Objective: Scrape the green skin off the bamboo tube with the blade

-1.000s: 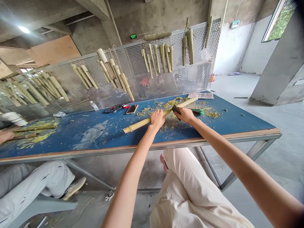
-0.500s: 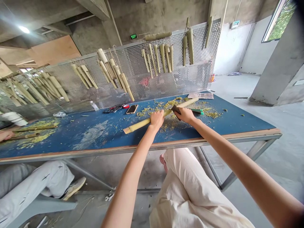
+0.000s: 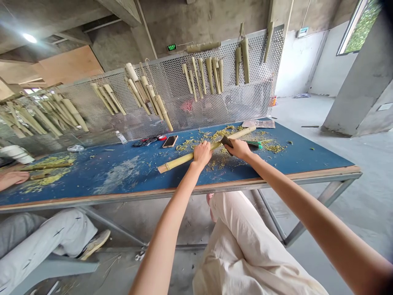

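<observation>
A length of bamboo [image 3: 179,162] lies slantwise over the blue table, its near end to the left and its far end to the right. My left hand [image 3: 202,153] is wrapped round it near the middle. In my right hand [image 3: 240,148] is a dark, flat-bladed tool [image 3: 226,145], pressed against the bamboo just beyond my left hand; its exact kind cannot be made out. A green-handled tool [image 3: 254,144] rests beside my right hand. Yellow-green bamboo shavings [image 3: 225,133] are scattered under and around the bamboo.
A phone [image 3: 170,141], a red tape roll [image 3: 161,138] and a small bottle [image 3: 121,137] stand or lie farther back. Behind the table [image 3: 123,176] rises a perforated metal panel [image 3: 172,82] hung with bamboo pieces. At the left, a co-worker's hand [image 3: 14,179] is near other bamboo.
My hands, the bamboo and the dark tool stay almost in place. The co-worker's hand at the left has come farther into view, and the bamboo beside it has shifted.
</observation>
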A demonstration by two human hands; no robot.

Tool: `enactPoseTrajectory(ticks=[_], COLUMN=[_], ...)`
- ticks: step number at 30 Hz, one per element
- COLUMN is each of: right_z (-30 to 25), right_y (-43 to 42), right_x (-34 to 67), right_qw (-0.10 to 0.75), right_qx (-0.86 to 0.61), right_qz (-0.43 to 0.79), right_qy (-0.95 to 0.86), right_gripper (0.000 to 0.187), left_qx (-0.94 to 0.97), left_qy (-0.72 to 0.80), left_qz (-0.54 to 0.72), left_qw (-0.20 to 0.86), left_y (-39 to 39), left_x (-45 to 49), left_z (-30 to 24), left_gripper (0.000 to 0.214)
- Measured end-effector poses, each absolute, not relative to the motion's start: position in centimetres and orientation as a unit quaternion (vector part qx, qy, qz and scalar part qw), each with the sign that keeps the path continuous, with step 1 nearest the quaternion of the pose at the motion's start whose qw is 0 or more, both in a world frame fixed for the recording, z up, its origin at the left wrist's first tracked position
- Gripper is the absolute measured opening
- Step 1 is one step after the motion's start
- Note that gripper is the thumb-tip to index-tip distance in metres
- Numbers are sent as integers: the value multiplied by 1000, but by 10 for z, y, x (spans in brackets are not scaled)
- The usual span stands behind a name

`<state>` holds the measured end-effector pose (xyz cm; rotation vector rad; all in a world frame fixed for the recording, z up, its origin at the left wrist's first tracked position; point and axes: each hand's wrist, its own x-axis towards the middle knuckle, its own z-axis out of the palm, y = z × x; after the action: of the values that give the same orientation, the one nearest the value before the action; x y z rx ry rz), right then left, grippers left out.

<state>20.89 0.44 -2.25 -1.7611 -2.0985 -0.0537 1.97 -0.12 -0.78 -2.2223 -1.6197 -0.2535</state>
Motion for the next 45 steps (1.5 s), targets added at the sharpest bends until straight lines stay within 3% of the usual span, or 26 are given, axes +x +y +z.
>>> enactPoseTrajectory(ticks=[15,29,45], right_z=[-21,-24,-24], right_y=[3,5,6], right_x=[207,208,208], right_qw=[197,209,221], right_qx=[-634,-631,-626], right_qz=[-22,-30,-39], right_qy=[-747,-746,-747], right_gripper=[38,38,36], left_qx=[-786,-796,-766], left_qy=[-585,-573,-611], left_qz=[-63,-90,-70], left_qw=[189,175,185], left_y=[-4,-2,-5], left_x=[23,21,25], left_z=[-10,-9,-9], left_gripper=[46,28,35])
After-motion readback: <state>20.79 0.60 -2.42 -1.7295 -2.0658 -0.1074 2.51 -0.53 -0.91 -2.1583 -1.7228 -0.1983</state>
